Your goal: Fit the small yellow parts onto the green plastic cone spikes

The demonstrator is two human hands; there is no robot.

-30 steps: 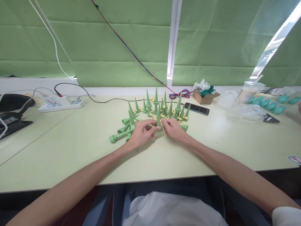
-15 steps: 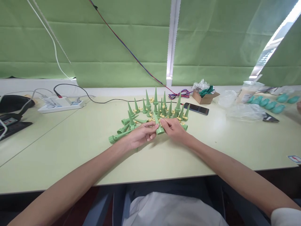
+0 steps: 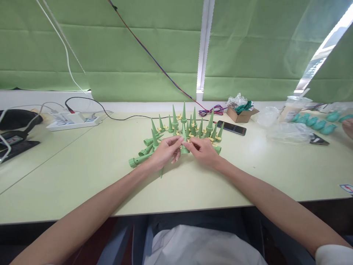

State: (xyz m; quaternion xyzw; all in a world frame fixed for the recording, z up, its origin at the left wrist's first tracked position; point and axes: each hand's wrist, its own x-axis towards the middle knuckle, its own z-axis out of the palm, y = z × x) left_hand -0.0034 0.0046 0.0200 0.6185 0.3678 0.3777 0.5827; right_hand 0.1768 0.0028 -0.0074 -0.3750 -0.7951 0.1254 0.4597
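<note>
Between my two hands stands a green plastic plant watering spike [image 3: 184,150], its cone pointing up and its wide collar down. My left hand [image 3: 167,150] pinches it from the left with thumb and forefinger. From the right, my right hand [image 3: 202,150] has its thumb and bent fingers closed on the same spike; fingertips hide its middle. Just behind stand several more green spikes [image 3: 211,123] with small yellow valves [image 3: 213,139]. Others lie on their sides by my left wrist, such as one long green spike [image 3: 140,159] with a ribbed cap.
A phone [image 3: 231,127] lies behind the spikes, near a small cardboard box [image 3: 242,115] of green material. Rightward are a plastic cup [image 3: 292,108], clear bags [image 3: 289,132] and teal bulb-shaped pieces [image 3: 320,124]. A power strip [image 3: 74,123] lies left. Another person's hand [image 3: 348,128] shows at the right edge.
The held spike has gone from tilted to more upright and moved slightly away from me. My left fingers have shifted up along it; both hands stay on it.
</note>
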